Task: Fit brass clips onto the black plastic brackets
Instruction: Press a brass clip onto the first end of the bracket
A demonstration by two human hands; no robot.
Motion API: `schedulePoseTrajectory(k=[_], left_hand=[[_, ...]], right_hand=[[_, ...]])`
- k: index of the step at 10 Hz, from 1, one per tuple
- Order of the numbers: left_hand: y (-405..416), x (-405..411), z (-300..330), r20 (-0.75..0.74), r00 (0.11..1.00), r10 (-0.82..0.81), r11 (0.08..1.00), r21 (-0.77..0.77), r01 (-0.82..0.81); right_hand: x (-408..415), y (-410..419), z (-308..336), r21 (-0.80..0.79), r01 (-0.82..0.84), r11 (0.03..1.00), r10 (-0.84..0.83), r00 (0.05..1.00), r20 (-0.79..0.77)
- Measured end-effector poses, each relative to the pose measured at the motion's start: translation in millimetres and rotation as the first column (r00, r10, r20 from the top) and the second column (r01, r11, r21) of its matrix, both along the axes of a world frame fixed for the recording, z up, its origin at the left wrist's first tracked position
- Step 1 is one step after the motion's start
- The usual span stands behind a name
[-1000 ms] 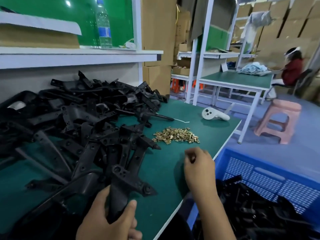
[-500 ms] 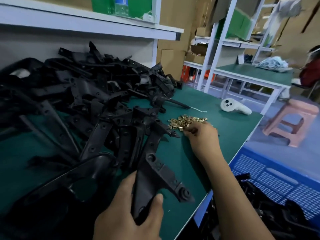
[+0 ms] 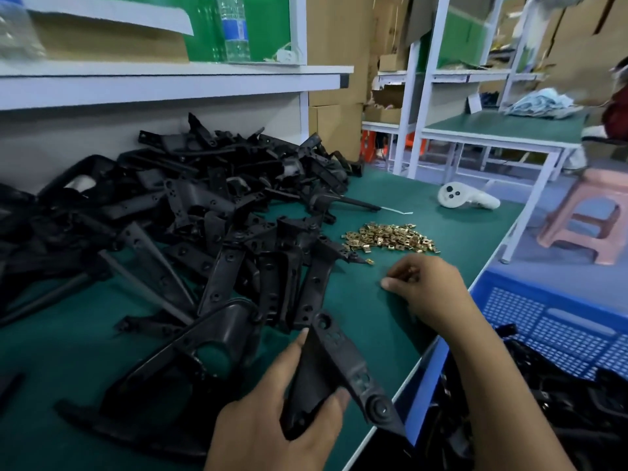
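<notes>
Your left hand (image 3: 272,419): bare, no glove, no ring or watch seen, nails short. Your right hand (image 3: 430,288): bare too, forearm uncovered up to frame edge nr blue crate (image 3: 550,321), no sleeve, no wristband visible. Nothing worn on either wrist.

Green-matted workbench (image 3: 367,321) with white edge — bearing a large heap of black plastic brackets (image 3: 190,212), a small pile of brass clips (image 3: 390,236) just beside it, and a white handheld controller (image 3: 467,197) near the far corner.
</notes>
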State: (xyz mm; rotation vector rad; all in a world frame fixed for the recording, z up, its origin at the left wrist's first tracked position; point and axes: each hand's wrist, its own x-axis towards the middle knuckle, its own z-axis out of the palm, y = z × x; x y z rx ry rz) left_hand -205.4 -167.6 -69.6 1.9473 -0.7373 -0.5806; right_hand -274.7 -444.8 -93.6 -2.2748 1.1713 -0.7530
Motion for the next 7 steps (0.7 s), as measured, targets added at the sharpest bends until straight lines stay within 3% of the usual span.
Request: schedulePoseTrajectory(k=[1, 2, 3, 4, 5, 6, 7], left_hand=[[-4, -5, -2, 0.048, 0.999, -0.014, 1.0, -0.01, 0.015], [-8, -2, 0, 0.208, 0.975, 0.083, 0.997, -0.009, -0.083], [-7, 0, -1, 0.456, 0.89, 0.012, 0.969, 0.215, -0.124], [-5, 1, -5, 0.528, 0.845, -0.085, 0.953, 0.291, -0.086], [3, 14, -7, 0.501, 0.855, -0.137, 0.946, 0.323, -0.038], [7, 25, -9, 0.435, 0.875, -0.211, 0.895, 0.447, -0.006], [8, 24, -14, 0.494, 0.852, -0.173, 0.887, 0.453, -0.082]], right_hand=[[-17, 23, 3, 0.061, -0.022, 0.998, 0.021, 1.0, 0.009], [-31, 54, -1, 0.124, 0.002, 0.992, -0.019, 0.99, 0.139], [-36, 96, 1, 0.318, -0.134, 0.938, -0.057, 0.849, 0.526], [-24, 138, 14, 0.438, -0.563, 0.701, 0.048, 0.65, 0.759], [-12, 152, 25, 0.444, -0.669, 0.597, -0.012, 0.545, 0.838], [-12, 143, 7, 0.48, -0.651, 0.588, -0.004, 0.59, 0.807], [-9, 139, -1, 0.528, -0.63, 0.57, -0.071, 0.603, 0.795]])
